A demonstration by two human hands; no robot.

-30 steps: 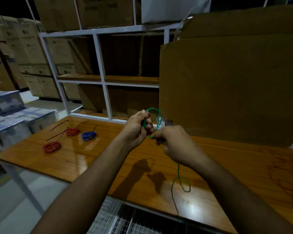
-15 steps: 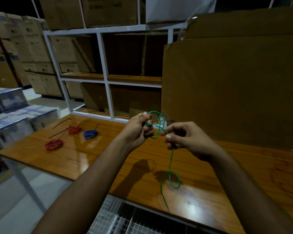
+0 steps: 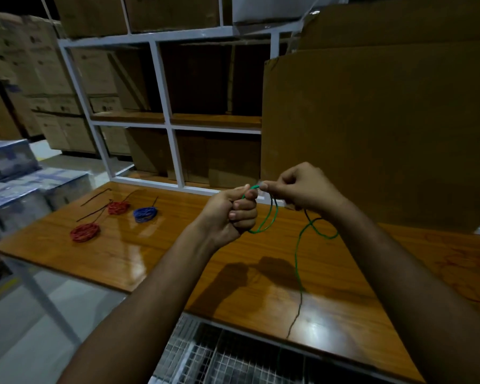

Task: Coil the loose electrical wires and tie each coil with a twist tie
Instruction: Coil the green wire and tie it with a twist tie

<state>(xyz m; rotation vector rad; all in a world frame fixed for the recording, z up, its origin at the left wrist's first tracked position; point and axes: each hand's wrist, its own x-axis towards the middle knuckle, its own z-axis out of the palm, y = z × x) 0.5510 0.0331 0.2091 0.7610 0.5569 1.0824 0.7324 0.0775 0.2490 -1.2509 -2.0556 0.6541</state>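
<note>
A thin green wire (image 3: 297,256) is held up over the wooden table (image 3: 155,253). My left hand (image 3: 230,214) grips a small loop of it in a fist, and the loop hangs below the fingers. My right hand (image 3: 302,189) pinches the wire just to the right of that fist. The wire's free tail drops in a curl and trails toward the table's front edge. Two red coils (image 3: 85,232) (image 3: 118,207) and a blue coil (image 3: 145,213) lie at the table's left, with dark twist ties (image 3: 93,196) beside them.
A large cardboard sheet (image 3: 372,128) leans upright at the back right. A white shelf frame (image 3: 161,106) with cartons stands behind the table. Wrapped boxes (image 3: 14,184) are stacked at the left. A wire-mesh rack (image 3: 222,356) sits below the table's front edge.
My right hand has moved up and close to the left fist again. The loop now hangs below the left hand instead of standing above it, and the tail has swung right.
</note>
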